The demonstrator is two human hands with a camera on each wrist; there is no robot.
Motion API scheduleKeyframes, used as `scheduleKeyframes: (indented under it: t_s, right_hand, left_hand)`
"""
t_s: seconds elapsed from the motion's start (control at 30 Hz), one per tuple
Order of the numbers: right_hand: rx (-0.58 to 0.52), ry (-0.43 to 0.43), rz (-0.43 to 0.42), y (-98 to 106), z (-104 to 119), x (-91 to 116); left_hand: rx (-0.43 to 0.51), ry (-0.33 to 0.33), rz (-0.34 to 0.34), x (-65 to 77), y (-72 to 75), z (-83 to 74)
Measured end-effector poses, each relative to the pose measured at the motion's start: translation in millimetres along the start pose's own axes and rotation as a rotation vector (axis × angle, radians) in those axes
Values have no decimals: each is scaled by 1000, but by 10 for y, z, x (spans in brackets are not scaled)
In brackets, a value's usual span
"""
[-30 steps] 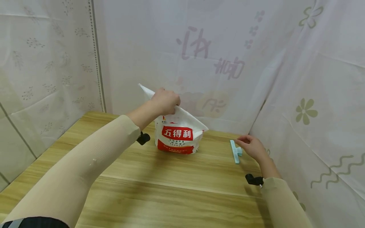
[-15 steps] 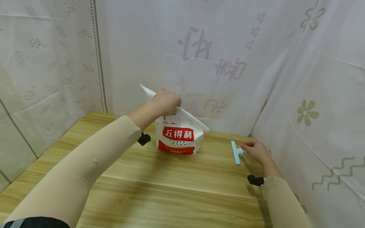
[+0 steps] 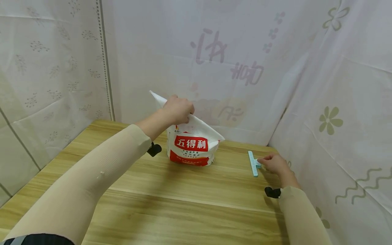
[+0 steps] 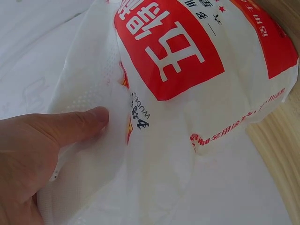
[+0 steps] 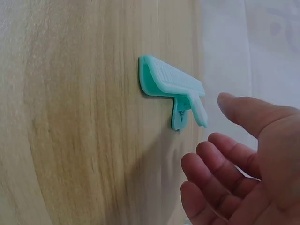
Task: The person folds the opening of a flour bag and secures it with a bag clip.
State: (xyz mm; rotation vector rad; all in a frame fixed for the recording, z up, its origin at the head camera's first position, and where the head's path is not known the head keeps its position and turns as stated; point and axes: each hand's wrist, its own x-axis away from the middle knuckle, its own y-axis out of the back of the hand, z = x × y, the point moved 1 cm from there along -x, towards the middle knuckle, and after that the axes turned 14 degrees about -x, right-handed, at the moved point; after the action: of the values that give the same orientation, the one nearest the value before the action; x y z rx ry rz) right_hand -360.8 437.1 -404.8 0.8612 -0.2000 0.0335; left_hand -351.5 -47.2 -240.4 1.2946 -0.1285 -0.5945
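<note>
A white plastic flour bag [image 3: 191, 146] with red panels stands upright on the table. My left hand [image 3: 177, 110] grips its gathered top; in the left wrist view the thumb [image 4: 89, 123] presses on the folded white plastic, and the other fingers are hidden behind it. On the table to the right lies a light teal bag-sealing clip [image 3: 253, 164] with a long bar and two short handles. Close by the handles of the clip [image 5: 176, 89], my right hand [image 5: 243, 164] has its thumb and fingers spread apart with nothing between them.
The wood-grain table [image 3: 171, 207] ends at a pale printed curtain [image 3: 245, 41] behind and on the right. Another curtain [image 3: 55, 68] hangs on the left. Black wrist cameras [image 3: 154, 149] are worn under both sleeves.
The right hand drew back a little from the clip's bar and came down toward its handles. The left hand and the bag have stayed put.
</note>
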Motion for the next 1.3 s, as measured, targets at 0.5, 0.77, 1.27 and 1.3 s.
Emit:
scheduleKeyframes:
  t_s: [0.5,0.77,1.27,1.3]
  right_hand:
    - [8,0,-9,-86,3,-85]
    - [18,6,8,-127,-45,-127]
    - [-342,-76,3,-158,-40,-151]
    - [-361,-77,-4,-161,-34,-148]
  left_hand:
    - [9,2,10,-35,-16,16]
    - [-6,5,13,-35,-19,1]
    - [-14,3,7,-44,-28,3]
    - [-12,5,8,-42,-26,1]
